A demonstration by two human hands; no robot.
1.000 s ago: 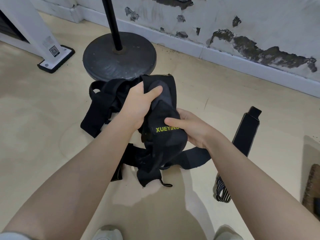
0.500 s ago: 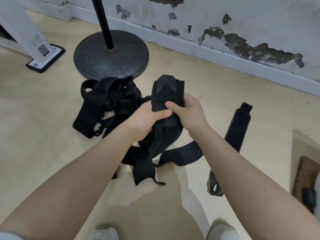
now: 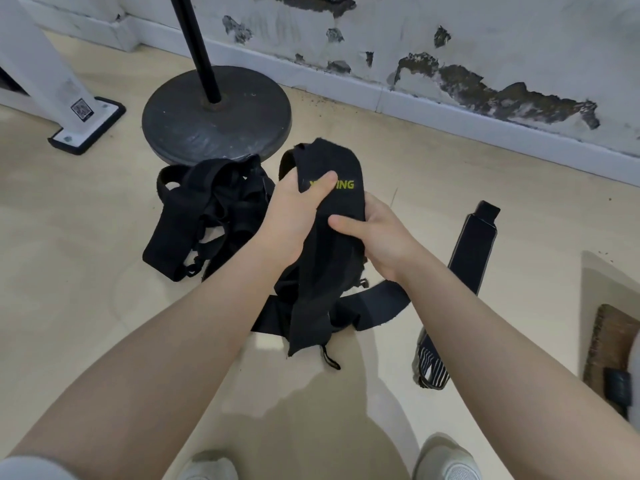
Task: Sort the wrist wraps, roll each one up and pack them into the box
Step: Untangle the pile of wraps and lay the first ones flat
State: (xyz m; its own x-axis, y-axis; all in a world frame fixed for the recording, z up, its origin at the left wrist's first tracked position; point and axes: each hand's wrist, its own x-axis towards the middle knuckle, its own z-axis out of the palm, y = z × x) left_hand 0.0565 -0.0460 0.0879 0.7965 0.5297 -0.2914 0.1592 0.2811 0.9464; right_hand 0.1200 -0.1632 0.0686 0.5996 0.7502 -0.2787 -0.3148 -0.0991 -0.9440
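Here, a tangled pile of wraps (image 3: 211, 216) is lying on the floor (image 3: 69, 237). The left hand (image 3: 291, 220) and right hand (image 3: 377, 237), grips pinching, are holding one black wrist wrap (image 3: 329, 258) upright, likely to separate it; a sorted wrap (image 3: 474, 244) is lying rightward.

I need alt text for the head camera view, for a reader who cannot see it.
Seen from above, a person's left hand and right hand grip a black wrist wrap with yellow lettering above a beige floor. A tangled pile of black wraps lies to the left, and another wrap lies flat to the right.
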